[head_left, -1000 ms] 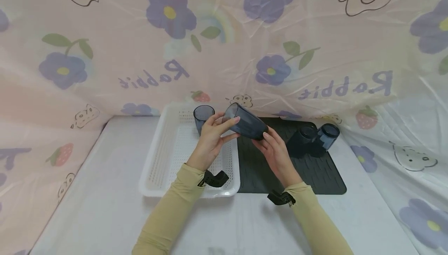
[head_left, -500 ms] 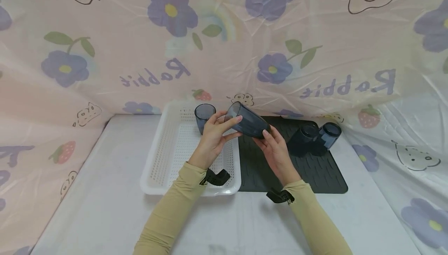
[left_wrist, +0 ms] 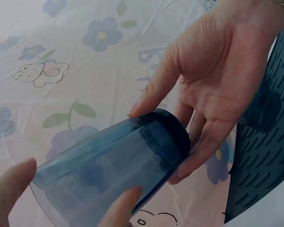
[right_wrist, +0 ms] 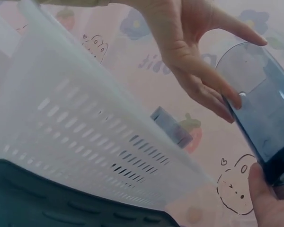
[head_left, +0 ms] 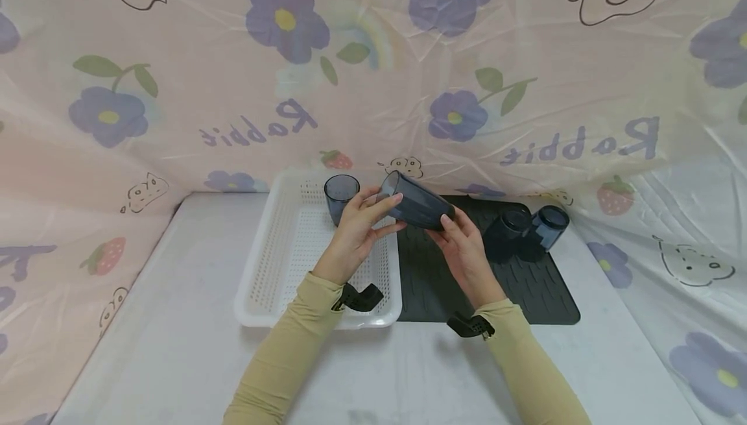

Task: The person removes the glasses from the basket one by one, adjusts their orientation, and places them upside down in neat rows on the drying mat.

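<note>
A translucent blue-grey drinking glass (head_left: 421, 206) is held tilted in the air, over the seam between the white basket and the dark mat. Its open rim points to the upper left and its thick dark base to the lower right. My left hand (head_left: 352, 235) grips it near the rim, thumb on one side and fingers on the other. At the base end, my right hand (head_left: 465, 255) holds it between thumb and fingers, as the left wrist view (left_wrist: 154, 137) also shows. The glass looks empty inside.
Another such glass (head_left: 340, 196) stands mouth up at the back of the perforated white basket (head_left: 248, 305). On the ridged dark mat (head_left: 428, 289), two more glasses, one nearer (head_left: 505, 237) and one at the right edge (head_left: 548, 225), stand dark base up. A patterned curtain (head_left: 373, 87) hangs behind.
The held glass and my right hand have shifted very slightly to the right. My left hand keeps its grip near the rim, and the other glasses have stayed put.
</note>
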A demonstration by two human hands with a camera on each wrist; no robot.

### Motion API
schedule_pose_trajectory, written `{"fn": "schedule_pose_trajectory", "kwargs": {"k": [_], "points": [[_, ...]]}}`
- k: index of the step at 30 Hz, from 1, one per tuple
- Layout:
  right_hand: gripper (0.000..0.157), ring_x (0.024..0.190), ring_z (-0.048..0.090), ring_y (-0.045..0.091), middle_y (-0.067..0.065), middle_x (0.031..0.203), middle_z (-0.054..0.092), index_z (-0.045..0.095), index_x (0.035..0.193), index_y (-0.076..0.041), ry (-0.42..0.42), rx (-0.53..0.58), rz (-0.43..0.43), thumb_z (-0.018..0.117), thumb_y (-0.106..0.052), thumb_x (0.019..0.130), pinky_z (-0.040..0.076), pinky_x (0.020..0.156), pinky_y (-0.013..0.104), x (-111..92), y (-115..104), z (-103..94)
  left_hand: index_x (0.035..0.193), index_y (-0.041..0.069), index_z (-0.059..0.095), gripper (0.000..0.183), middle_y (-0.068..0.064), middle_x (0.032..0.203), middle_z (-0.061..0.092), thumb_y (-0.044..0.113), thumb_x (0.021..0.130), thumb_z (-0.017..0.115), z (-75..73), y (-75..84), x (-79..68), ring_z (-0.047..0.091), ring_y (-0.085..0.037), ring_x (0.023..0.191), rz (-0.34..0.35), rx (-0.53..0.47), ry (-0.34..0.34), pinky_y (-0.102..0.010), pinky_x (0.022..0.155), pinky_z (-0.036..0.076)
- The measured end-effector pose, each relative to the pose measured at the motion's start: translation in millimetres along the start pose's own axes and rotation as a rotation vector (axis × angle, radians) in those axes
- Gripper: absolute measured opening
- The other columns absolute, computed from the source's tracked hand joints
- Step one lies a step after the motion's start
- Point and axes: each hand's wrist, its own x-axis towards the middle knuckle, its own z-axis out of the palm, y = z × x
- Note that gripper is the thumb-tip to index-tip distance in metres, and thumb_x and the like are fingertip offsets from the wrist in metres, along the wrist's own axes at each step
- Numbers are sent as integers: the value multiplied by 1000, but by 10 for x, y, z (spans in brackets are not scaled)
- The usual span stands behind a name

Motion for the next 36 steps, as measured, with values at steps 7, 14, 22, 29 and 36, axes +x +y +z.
{"fn": "schedule_pose_trajectory", "kwargs": {"k": [7,14,22,29,36], "points": [[35,109,58,21,10,127,46,47,129,-7,-1,63,-9,58,-11,97,46,99,36,7,-31,5,142,3,35,67,-15,132,42,4,85,72,-9,9,-11,53,-25,106,-32,18,-5,-45,89,53],[36,107,60,21,10,126,46,47,128,-7,-1,95,-13,60,-12,96,47,98,37,20,-59,20,142,3,35,67,-15,127,47,5,86,71,-15,26,-16,54,-23,104,-58,30,-1,-41,92,51],[32,100,63,19,10,121,50,49,126,-6,-7,151,-38,58,-7,96,52,91,34,31,-90,30,143,1,32,68,-11,119,54,15,89,71,-59,63,-34,55,-24,109,-70,3,-57,-40,98,48],[33,98,63,18,9,117,54,50,126,-6,5,144,-43,61,-8,94,52,91,34,14,-124,30,136,-1,40,56,-9,117,53,15,91,68,-56,66,-55,54,-23,106,-68,-8,-81,-40,100,46],[32,98,64,18,8,113,58,51,124,-6,-1,153,-46,61,-8,95,52,91,34,-2,-144,26,135,-2,42,54,-7,116,51,15,91,68,-41,81,-79,53,-22,104,-77,-19,-74,-40,101,45]]}}
